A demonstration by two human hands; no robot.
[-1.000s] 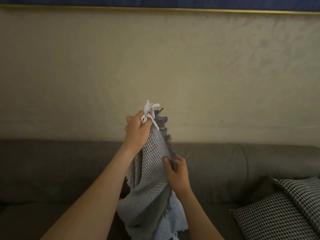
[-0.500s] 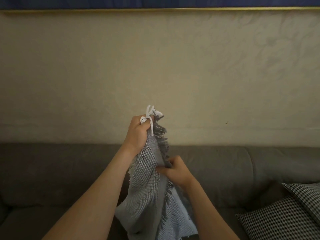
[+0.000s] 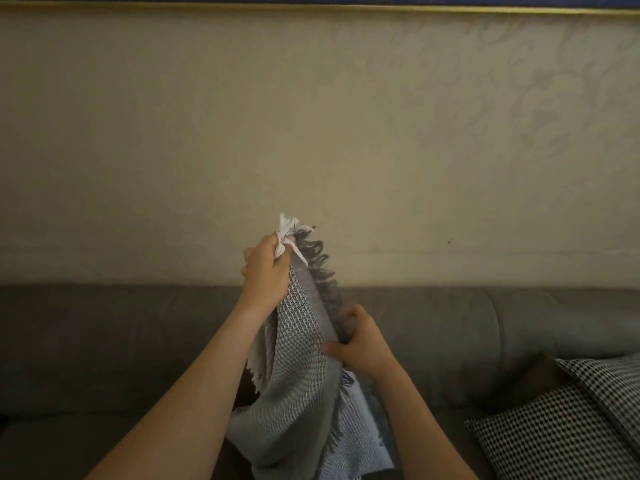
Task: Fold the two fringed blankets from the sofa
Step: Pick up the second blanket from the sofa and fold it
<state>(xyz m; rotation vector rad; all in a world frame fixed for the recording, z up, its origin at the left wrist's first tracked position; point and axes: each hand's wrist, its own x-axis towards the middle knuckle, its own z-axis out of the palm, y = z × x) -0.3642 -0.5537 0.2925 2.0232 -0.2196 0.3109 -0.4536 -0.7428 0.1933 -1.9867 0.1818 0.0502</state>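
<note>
Right hand (image 3: pixel 360 344) slid lower along blanket (image 3: pixel 304 368), grey sofa (image 3: pixel 104 341), beige wall (image 3: pixel 311 133)

A home living room, dimly lit. A long grey upholstered sofa (image 3: pixel 121 341) runs along a beige wall (image 3: pixel 311 133) with a faint floral pattern, and two black-and-white houndstooth cushions (image 3: pixel 561 424) rest at its right end. A gold trim strip (image 3: pixel 346 8) crosses the wall's top.
</note>
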